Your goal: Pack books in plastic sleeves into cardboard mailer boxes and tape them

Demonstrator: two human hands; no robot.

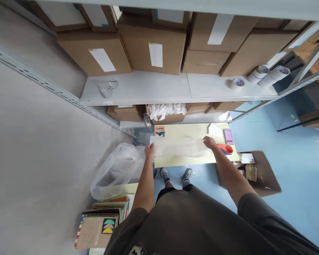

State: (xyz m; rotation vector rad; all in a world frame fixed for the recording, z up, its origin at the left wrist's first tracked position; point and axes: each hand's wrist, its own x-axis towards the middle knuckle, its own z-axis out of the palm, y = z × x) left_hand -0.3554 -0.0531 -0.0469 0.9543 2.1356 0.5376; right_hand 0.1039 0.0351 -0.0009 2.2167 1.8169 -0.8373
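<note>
A translucent white plastic sheet [179, 147] is stretched between my two hands over a pale yellow tabletop [191, 129]. My left hand [149, 150] is closed on its left end, at the table's left edge. At the far right end, my right hand [209, 142] pinches the sheet's upper corner. A small orange picture card or booklet [160, 131] lies just beyond my left hand. Near my right hand are a white piece of paper [214, 129], a purple packet [228, 136] and an orange and blue curved item [225, 148].
Above the table, a shelf [159, 85] holds cardboard boxes [152, 46], glasses [106, 88] and tape rolls [237, 83]. An open carton [263, 173] stands on the floor at right. A large clear plastic bag [119, 166] and stacked books [101, 226] are at left.
</note>
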